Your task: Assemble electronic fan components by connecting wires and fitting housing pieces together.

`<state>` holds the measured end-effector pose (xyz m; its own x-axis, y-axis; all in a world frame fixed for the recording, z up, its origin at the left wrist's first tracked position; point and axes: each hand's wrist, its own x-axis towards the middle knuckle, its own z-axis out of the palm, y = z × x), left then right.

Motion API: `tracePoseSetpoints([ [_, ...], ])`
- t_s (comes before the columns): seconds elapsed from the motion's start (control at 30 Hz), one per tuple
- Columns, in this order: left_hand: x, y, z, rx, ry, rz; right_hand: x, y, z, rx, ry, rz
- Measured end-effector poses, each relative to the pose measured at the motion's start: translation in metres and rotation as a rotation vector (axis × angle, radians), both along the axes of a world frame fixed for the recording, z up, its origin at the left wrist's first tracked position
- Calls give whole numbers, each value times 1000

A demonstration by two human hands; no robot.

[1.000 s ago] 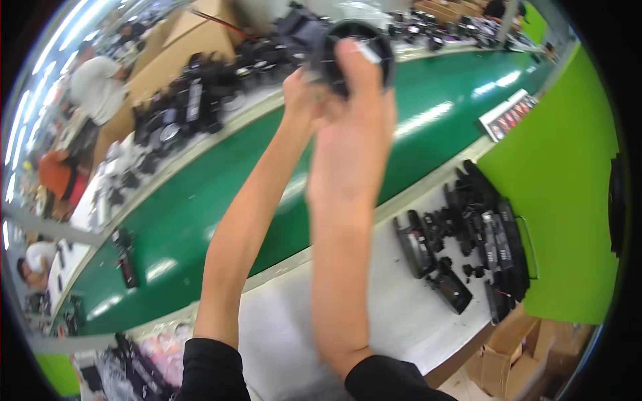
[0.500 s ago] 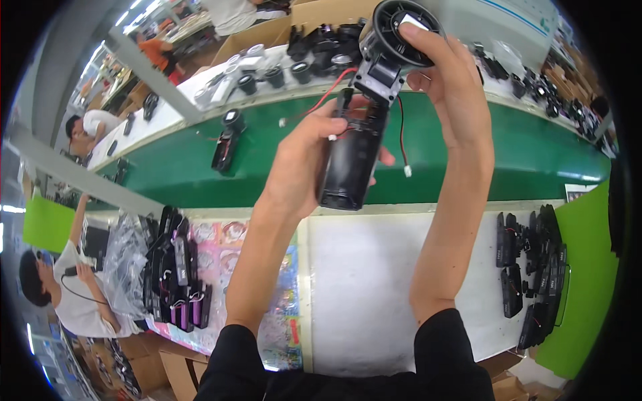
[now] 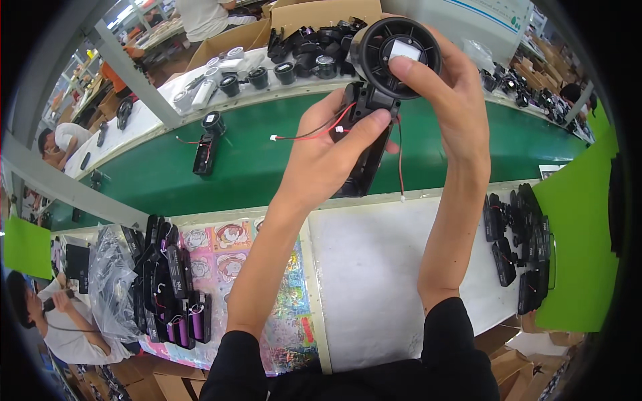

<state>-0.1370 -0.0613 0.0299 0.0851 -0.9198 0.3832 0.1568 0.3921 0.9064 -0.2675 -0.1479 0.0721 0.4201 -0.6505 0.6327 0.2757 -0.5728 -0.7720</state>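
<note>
Raised over the green belt is a black handheld device with a round spoked head [image 3: 376, 48] and a long hollow handle [image 3: 363, 175]. My left hand [image 3: 329, 150] wraps the upper handle, its thumb pressed on the neck just below the head. Gripping the head from the right, my right hand [image 3: 455, 100] has its thumb on the white square patch [image 3: 404, 50] at the centre. A red-and-black lead [image 3: 307, 136] with a white plug sticks out leftward over my left hand. Another lead [image 3: 400, 167] hangs down beside the handle. My left fingers behind the handle are mostly hidden.
A similar device [image 3: 206, 150] lies on the green belt [image 3: 261, 147]. Black housings with purple cells [image 3: 175, 294] are piled left, beside clear plastic bags [image 3: 114, 287]. More black parts [image 3: 528, 247] line the right side. Dark cups [image 3: 257, 77] stand beyond the belt; a co-worker [image 3: 63, 314] sits left.
The head has turned, so its round face shows more fully. My left hand has shifted up the handle, its thumb now on the neck. The whole view has swung slightly.
</note>
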Motion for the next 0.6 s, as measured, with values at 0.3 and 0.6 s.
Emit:
tracePoseSetpoints([
  [0.3, 2, 2, 3, 6, 27, 1, 6, 10, 9, 72, -74, 182],
  [0.6, 8, -8, -8, 43, 51, 17, 12, -12, -7, -5, 54, 77],
])
